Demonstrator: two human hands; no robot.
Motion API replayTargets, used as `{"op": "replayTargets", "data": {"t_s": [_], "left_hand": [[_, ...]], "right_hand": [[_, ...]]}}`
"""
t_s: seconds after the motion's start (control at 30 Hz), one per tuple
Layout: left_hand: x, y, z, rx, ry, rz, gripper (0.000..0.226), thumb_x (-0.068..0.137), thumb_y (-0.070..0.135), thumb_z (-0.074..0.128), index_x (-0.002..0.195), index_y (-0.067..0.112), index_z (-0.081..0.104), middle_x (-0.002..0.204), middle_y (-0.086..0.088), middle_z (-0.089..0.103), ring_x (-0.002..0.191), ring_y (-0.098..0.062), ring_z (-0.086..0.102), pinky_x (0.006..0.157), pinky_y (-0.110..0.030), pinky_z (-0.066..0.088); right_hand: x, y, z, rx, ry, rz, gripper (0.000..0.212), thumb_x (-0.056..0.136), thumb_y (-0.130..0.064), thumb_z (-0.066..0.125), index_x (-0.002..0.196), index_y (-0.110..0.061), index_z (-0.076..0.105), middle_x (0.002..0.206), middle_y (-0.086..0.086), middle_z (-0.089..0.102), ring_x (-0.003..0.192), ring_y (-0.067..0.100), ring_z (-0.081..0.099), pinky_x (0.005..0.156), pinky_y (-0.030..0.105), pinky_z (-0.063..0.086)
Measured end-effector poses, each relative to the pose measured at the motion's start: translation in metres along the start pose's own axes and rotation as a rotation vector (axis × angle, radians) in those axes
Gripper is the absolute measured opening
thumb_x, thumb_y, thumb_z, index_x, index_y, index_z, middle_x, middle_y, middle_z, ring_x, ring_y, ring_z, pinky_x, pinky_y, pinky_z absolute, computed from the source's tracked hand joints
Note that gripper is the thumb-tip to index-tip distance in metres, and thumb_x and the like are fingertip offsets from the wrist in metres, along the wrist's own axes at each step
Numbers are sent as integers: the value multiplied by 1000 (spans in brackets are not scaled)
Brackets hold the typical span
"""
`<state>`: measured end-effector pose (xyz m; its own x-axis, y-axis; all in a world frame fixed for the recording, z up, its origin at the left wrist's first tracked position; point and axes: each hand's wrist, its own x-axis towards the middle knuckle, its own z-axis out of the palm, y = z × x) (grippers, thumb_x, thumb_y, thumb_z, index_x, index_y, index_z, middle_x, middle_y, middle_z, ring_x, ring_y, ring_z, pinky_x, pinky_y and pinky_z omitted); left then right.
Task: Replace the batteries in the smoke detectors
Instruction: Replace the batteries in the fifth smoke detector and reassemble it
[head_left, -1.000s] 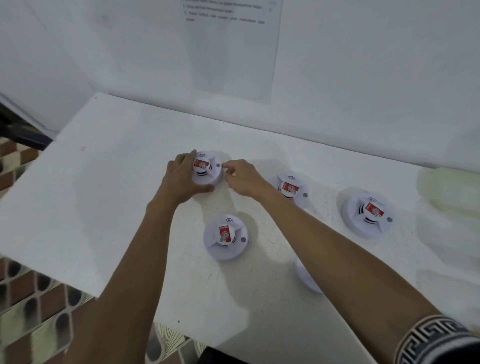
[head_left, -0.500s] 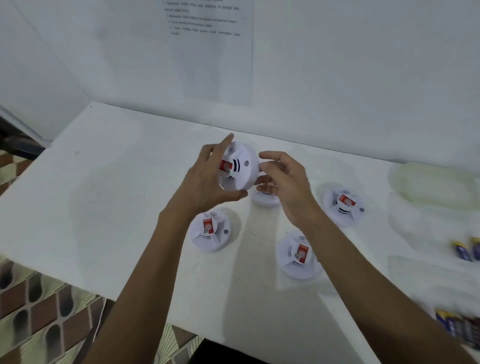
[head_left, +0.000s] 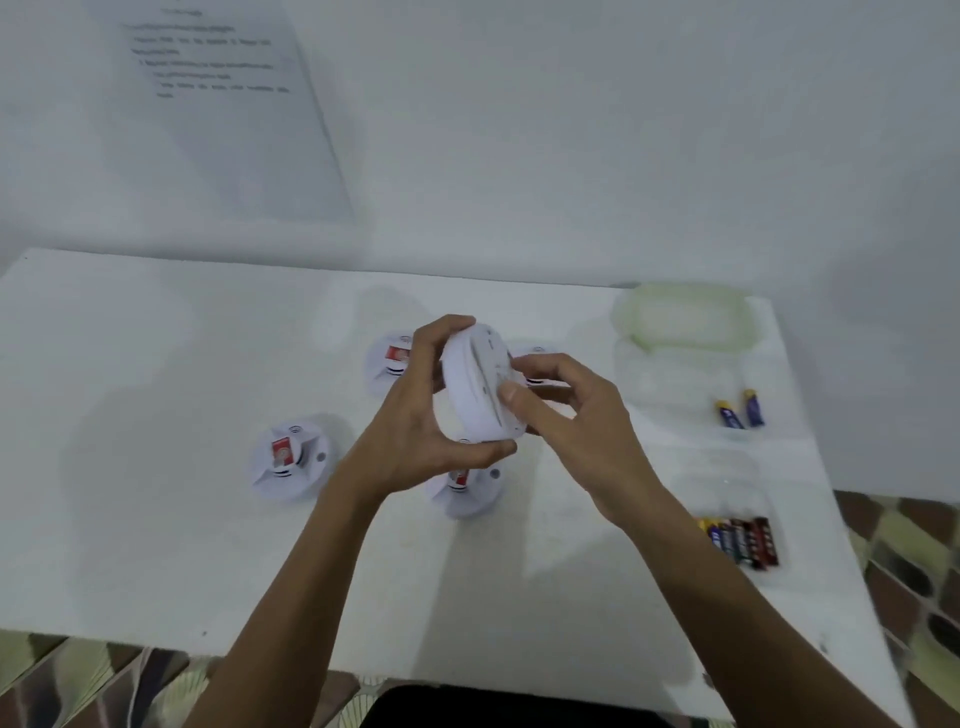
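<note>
A round white smoke detector (head_left: 475, 387) is held on edge above the table, its rim facing me. My left hand (head_left: 415, 426) grips it from the left, fingers over the top and thumb under it. My right hand (head_left: 563, 415) holds its right face with thumb and curled fingers. Other white detectors with red labels lie on the white table (head_left: 130, 519): one at the left (head_left: 288, 457), one behind my left hand (head_left: 389, 361), one under my hands (head_left: 467, 491) and one mostly hidden behind my right hand (head_left: 535, 353).
Two loose blue-and-gold batteries (head_left: 740, 410) lie at the right. A row of several batteries (head_left: 740, 540) sits in a clear tray near the right edge. A pale translucent tray (head_left: 683, 319) stands at the back right. A printed sheet (head_left: 223, 104) hangs on the wall.
The detector picked up from the table has been turned from label-side facing me to on edge. My right hand has closed onto its right face. My view has shifted right and the batteries are now in sight.
</note>
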<state>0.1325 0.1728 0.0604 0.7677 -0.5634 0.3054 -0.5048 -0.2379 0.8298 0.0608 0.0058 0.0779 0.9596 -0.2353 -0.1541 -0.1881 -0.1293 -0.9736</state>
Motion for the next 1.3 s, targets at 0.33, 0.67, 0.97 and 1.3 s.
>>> {"op": "replayTargets", "data": {"t_s": [0.33,0.67,0.97,1.3], "left_hand": [[8,34,60,39,-127,-32,101,55,35,89,138,28,31,135,17,44,125,-4,42,102,-21,38],[12,54,88,125,-136,91,81,61,50,74,131,42,32,130,27,39,123,1,38,104,-18,31],[12,49,90,84,-44,61,86,59,49,77,132,48,31,135,23,41,127,-10,43,105,-31,37],[14,43,89,15,-59,15,91,58,40,82,135,43,34,136,13,46,127,-14,44,103,-33,40]], "right_hand": [[-40,3,-61,-238,150,-119,59,68,-47,83,119,-38,55,115,-12,47,102,-1,56,73,13,53],[-54,11,-80,-398,159,-183,73,69,-41,83,129,-33,43,116,-9,28,117,14,42,78,19,47],[-52,7,-80,-434,155,-253,75,71,-38,81,134,-31,39,118,-8,24,121,14,34,82,23,47],[-47,3,-90,-479,22,-228,77,75,-34,76,140,-33,35,124,-5,23,125,19,33,94,35,51]]}}
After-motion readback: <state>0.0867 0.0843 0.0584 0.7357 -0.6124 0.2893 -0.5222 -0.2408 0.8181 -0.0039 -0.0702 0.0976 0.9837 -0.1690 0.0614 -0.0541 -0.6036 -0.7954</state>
